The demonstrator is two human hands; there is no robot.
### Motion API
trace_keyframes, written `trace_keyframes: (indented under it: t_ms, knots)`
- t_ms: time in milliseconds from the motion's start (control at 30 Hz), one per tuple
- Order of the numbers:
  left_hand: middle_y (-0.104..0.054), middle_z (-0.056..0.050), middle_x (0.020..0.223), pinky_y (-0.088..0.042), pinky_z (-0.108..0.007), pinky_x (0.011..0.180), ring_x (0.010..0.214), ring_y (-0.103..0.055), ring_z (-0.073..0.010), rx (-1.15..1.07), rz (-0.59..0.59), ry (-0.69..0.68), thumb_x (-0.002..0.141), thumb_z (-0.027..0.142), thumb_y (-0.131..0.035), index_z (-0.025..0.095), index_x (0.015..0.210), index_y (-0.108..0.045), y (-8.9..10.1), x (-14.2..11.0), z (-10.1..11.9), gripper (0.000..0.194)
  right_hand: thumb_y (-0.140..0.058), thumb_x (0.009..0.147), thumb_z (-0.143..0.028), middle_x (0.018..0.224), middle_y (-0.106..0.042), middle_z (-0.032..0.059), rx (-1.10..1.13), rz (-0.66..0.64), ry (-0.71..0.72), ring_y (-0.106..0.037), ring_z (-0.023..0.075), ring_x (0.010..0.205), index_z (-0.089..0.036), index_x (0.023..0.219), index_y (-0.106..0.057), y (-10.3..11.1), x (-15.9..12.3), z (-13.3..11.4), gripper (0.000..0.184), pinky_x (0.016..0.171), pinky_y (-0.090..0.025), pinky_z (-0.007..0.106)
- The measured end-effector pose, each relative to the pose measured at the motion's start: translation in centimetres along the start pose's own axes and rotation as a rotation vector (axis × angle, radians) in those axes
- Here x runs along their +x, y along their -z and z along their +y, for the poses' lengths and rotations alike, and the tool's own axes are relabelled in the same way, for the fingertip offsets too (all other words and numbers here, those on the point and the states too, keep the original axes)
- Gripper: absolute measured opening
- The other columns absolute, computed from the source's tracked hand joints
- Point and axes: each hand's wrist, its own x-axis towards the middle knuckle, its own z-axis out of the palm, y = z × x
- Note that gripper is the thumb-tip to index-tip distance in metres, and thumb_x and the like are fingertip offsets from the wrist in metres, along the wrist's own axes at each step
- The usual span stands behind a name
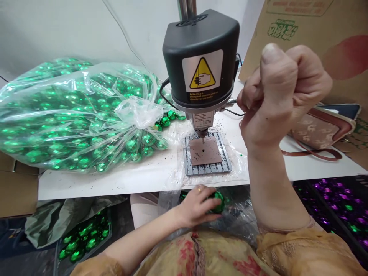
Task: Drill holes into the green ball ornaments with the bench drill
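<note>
Ball (219,202) of glossy green shows at five o'clock on my feed, just in front of the near edge of the white table (115,180). Bright glints on its surface; fingers hide much of its left side. Left hand (195,207) lies over it, fingers slightly spread and curved against it, a ring (199,189) on one. Right hand (276,88), raised at two o'clock, is curled into a fist around the outer end of the metal lever (231,102) of the drill press (201,57); I cannot see that grip in full.

Ball is round: I read no long axis and no pointing end. Drill press, at twelve o'clock, stands with its long axis upright, bit (203,140) pointing down toward six, above a brown pad (211,156) with a dark hole. Pad lies on a slotted metal base (198,170); dark specks scattered around.

Containers: clear plastic bag (94,92) at nine o'clock, gathered neck toward three, packed with faceted green balls; loose balls (165,121) sit just beside the neck. Greyish tray (56,249) at eight o'clock, more green balls inside. Dark crate (360,178) at four o'clock, purple balls, a few green among them. Patterned pouch (324,128) at three o'clock, brown strap (330,154) trailing on the table; contents I cannot make out.
</note>
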Motion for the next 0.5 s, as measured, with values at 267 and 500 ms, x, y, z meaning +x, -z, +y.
trace_keyframes:
  t_ms: [267, 500]
  knots:
    - [-0.069, -0.011, 0.109, -0.051, -0.043, 0.096, 0.107, -0.063, -0.0242, 0.383, 0.139, 0.528, 0.101, 0.028, -0.053, 0.020, 0.111, -0.062, 5.0, 4.5, -11.1, 0.015, -0.061, 0.086, -0.022, 0.044, -0.035, -0.0082, 0.014, 0.040, 0.032, -0.030, 0.0061, 0.038, -0.024, 0.058, -0.034, 0.1, -0.1, 0.2, 0.040, 0.043, -0.020, 0.028]
    - [-0.065, -0.017, 0.093, -0.047, -0.054, 0.095, 0.103, -0.061, -0.0299, 0.462, 0.115, 0.804, 0.097, 0.026, -0.062, 0.013, 0.102, -0.061, 8.3, 10.9, -24.6, 0.014, -0.061, 0.089, -0.025, 0.044, -0.034, -0.0076, -0.012, 0.020, 0.047, -0.030, 0.0050, 0.038, -0.021, 0.055, -0.031, 0.4, -0.4, 0.4, 0.045, 0.043, -0.021, 0.026]
